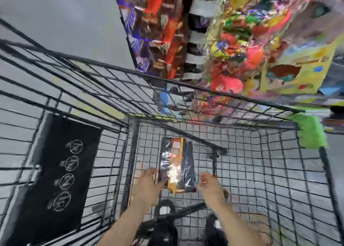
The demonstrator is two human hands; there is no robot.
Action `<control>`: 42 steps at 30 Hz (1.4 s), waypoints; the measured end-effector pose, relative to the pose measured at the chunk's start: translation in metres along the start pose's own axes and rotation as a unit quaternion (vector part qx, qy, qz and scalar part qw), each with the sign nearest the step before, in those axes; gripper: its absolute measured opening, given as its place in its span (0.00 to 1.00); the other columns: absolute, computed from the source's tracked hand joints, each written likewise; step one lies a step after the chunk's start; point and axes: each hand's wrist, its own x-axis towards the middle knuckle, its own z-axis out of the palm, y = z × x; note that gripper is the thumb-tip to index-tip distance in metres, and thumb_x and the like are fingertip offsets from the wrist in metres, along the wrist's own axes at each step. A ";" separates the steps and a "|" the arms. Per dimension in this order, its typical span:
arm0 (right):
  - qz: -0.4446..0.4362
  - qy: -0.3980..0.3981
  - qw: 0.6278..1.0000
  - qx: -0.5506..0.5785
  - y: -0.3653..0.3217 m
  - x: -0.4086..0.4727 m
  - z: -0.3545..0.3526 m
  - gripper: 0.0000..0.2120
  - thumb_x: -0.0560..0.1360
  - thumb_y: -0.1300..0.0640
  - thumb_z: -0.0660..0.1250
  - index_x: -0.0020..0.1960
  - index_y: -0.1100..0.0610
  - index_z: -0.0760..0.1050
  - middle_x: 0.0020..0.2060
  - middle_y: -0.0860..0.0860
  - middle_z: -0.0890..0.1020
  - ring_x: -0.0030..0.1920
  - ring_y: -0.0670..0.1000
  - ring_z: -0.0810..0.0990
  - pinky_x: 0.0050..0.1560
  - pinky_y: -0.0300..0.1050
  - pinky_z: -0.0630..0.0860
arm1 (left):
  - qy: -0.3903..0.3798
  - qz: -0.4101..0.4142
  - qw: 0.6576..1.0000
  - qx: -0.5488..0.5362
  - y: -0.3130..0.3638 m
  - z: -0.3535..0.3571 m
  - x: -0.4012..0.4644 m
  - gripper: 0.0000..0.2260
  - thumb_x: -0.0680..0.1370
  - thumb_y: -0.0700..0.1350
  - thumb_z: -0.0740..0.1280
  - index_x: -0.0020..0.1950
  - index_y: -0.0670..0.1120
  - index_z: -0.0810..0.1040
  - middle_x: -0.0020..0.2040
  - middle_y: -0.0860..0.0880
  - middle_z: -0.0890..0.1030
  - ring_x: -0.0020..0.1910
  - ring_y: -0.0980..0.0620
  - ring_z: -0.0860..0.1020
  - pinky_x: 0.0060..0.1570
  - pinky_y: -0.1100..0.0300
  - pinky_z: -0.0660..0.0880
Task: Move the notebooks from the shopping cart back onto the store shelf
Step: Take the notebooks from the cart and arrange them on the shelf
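Notebook pack (176,164), flat, dark with orange strip, in glossy clear wrap, lies on wire mesh floor of shopping cart (260,171). Left hand (150,182) touches its left edge, right hand (210,185) its right lower corner; blur hides whether fingers grip. Black placard (55,171) with 4 white circles hangs on cart's side. Shelves (242,41) of bright packets beyond.

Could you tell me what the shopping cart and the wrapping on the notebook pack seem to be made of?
The shopping cart looks like dark coated or painted metal wire: thin rods crossing in a grid, matte, with no bare shine. The notebook pack seems wrapped in clear glossy plastic film, judging by bright crinkled glare over its dark and orange cover. The blur leaves the cover material itself open, probably card.
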 end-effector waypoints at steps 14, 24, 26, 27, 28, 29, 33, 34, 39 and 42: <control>0.049 0.062 0.997 -0.009 -0.012 0.032 0.031 0.18 0.73 0.51 0.67 0.60 0.56 0.73 0.57 0.55 0.77 0.53 0.55 0.79 0.53 0.45 0.74 | -0.033 -0.009 0.993 -0.109 -0.025 0.010 0.042 0.16 0.69 0.43 0.74 0.46 0.56 0.69 0.41 0.58 0.78 0.42 0.54 0.79 0.43 0.59 0.77; -0.014 0.094 0.995 0.018 -0.018 -0.061 -0.043 0.23 0.78 0.53 0.60 0.71 0.43 0.60 0.55 0.48 0.81 0.50 0.50 0.81 0.42 0.41 0.73 | -0.031 -0.002 0.984 -0.176 0.018 -0.063 -0.024 0.37 0.73 0.42 0.71 0.76 0.50 0.54 0.42 0.53 0.78 0.31 0.52 0.80 0.27 0.64 0.77; -0.012 0.106 0.994 0.031 -0.011 -0.081 -0.060 0.23 0.78 0.52 0.60 0.71 0.44 0.62 0.59 0.47 0.79 0.54 0.50 0.80 0.48 0.42 0.75 | -0.040 0.016 0.985 -0.168 0.035 -0.073 -0.046 0.38 0.72 0.42 0.72 0.76 0.52 0.53 0.41 0.56 0.75 0.31 0.50 0.80 0.30 0.60 0.80; -0.017 0.112 0.993 0.037 -0.008 -0.091 -0.069 0.22 0.77 0.53 0.61 0.70 0.44 0.64 0.60 0.47 0.78 0.55 0.49 0.80 0.52 0.43 0.76 | -0.050 0.022 0.984 -0.167 0.044 -0.077 -0.056 0.38 0.72 0.42 0.72 0.76 0.53 0.54 0.41 0.56 0.77 0.33 0.49 0.80 0.32 0.55 0.81; -0.023 0.119 0.991 0.050 -0.005 -0.102 -0.079 0.21 0.77 0.54 0.61 0.70 0.46 0.65 0.61 0.48 0.78 0.56 0.49 0.79 0.54 0.44 0.76 | -0.055 0.030 0.984 -0.168 0.050 -0.077 -0.065 0.38 0.72 0.42 0.72 0.76 0.53 0.55 0.43 0.55 0.79 0.33 0.50 0.80 0.33 0.53 0.81; -0.027 0.128 0.989 0.068 -0.001 -0.112 -0.088 0.21 0.77 0.55 0.62 0.69 0.47 0.66 0.60 0.48 0.79 0.56 0.49 0.79 0.52 0.44 0.76 | -0.060 0.039 0.984 -0.165 0.058 -0.078 -0.075 0.37 0.72 0.42 0.72 0.75 0.52 0.56 0.44 0.52 0.82 0.32 0.52 0.80 0.32 0.54 0.81; -0.033 0.174 0.974 0.141 0.012 -0.157 -0.129 0.19 0.76 0.58 0.64 0.67 0.53 0.70 0.54 0.52 0.82 0.51 0.51 0.81 0.46 0.41 0.74 | -0.085 0.090 0.979 -0.164 0.096 -0.076 -0.115 0.34 0.71 0.43 0.74 0.73 0.52 0.63 0.58 0.46 0.81 0.38 0.55 0.84 0.36 0.50 0.82; -0.035 0.183 0.968 0.167 0.015 -0.168 -0.141 0.19 0.76 0.59 0.64 0.66 0.55 0.71 0.55 0.51 0.82 0.52 0.52 0.81 0.48 0.41 0.73 | -0.090 0.098 0.975 -0.179 0.106 -0.074 -0.124 0.33 0.71 0.40 0.73 0.73 0.50 0.64 0.59 0.48 0.80 0.41 0.55 0.84 0.38 0.49 0.82; -0.088 0.233 0.947 0.203 0.044 -0.219 -0.203 0.16 0.75 0.63 0.65 0.63 0.60 0.74 0.54 0.58 0.81 0.55 0.61 0.79 0.44 0.39 0.70 | -0.126 0.134 0.962 -0.200 0.169 -0.051 -0.167 0.31 0.73 0.40 0.71 0.71 0.55 0.63 0.51 0.57 0.80 0.42 0.58 0.83 0.42 0.49 0.82; -0.119 0.249 0.939 0.205 0.075 -0.245 -0.244 0.15 0.76 0.64 0.64 0.62 0.60 0.75 0.49 0.52 0.80 0.47 0.46 0.81 0.36 0.25 0.68 | -0.109 0.147 0.959 -0.216 0.204 -0.024 -0.190 0.25 0.72 0.37 0.72 0.64 0.55 0.69 0.49 0.55 0.82 0.42 0.52 0.84 0.41 0.45 0.81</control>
